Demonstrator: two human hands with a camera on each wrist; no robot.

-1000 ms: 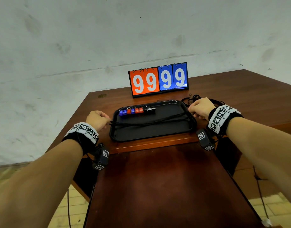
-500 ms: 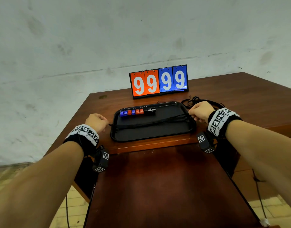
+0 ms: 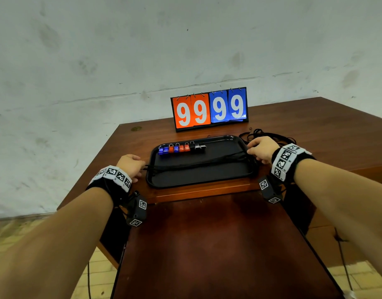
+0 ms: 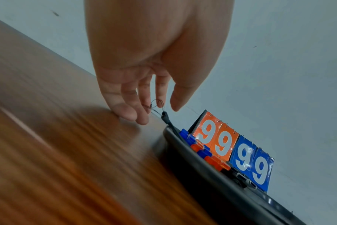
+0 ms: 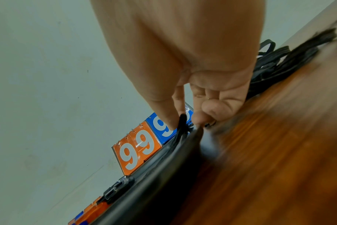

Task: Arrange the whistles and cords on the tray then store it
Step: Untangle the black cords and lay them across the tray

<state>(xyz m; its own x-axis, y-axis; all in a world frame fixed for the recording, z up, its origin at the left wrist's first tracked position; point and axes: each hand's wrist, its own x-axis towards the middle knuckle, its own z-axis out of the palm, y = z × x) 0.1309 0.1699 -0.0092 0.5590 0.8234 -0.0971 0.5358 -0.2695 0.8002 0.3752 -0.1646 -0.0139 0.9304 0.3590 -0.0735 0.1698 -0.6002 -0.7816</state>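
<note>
A black tray [image 3: 196, 175] lies on the wooden table. Along its far edge runs a row of blue, orange and black whistles [image 3: 179, 148]. A bundle of black cords [image 3: 198, 162] stretches across the tray from left rim to right rim. My left hand [image 3: 140, 167] is at the left rim, fingers loosely straight and thumb apart. The cord's thin end loop [image 4: 156, 103] lies against my left fingertips [image 4: 142, 118]. My right hand [image 3: 250, 147] is at the right rim. There thumb and forefinger pinch the cord's other end [image 5: 182, 121].
A loose pile of black cords [image 3: 270, 135] lies on the table just behind my right hand. A flip scoreboard [image 3: 209, 108] reading 9999 stands behind the tray near the wall. A darker wooden surface [image 3: 207, 244] runs from the table's front edge toward me.
Both hands stay at the tray's two ends with the cord bundle between them. The view has shifted slightly, and the hands sit a little lower by the rims.
</note>
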